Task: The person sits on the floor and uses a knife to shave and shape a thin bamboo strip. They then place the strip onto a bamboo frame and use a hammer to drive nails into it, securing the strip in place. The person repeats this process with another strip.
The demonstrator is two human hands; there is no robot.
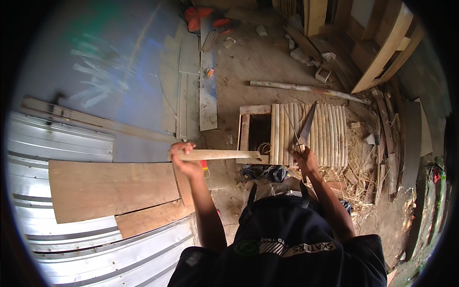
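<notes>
My left hand [184, 155] is closed around one end of a pale bamboo slat [220, 154], held nearly level and pointing right. Its far end reaches the near left corner of a low slatted bench [330, 138]. My right hand [303, 157] grips a handsaw [308, 125] by its handle. The dark, tapering blade points away from me, above the slats. Several rounded bamboo slats lie side by side across the bench's wooden frame [245, 129], with a dark gap at its left end. A loop of thin cord or strip [264, 147] shows in that gap.
Brown boards [114, 189] lie on corrugated metal sheets [110, 253] at left. Beyond the bench, a long pole [308, 89] rests on the dirt floor. Shavings [361, 186] are heaped at right, beside stacked planks [387, 124]. A wooden frame [387, 52] stands far right.
</notes>
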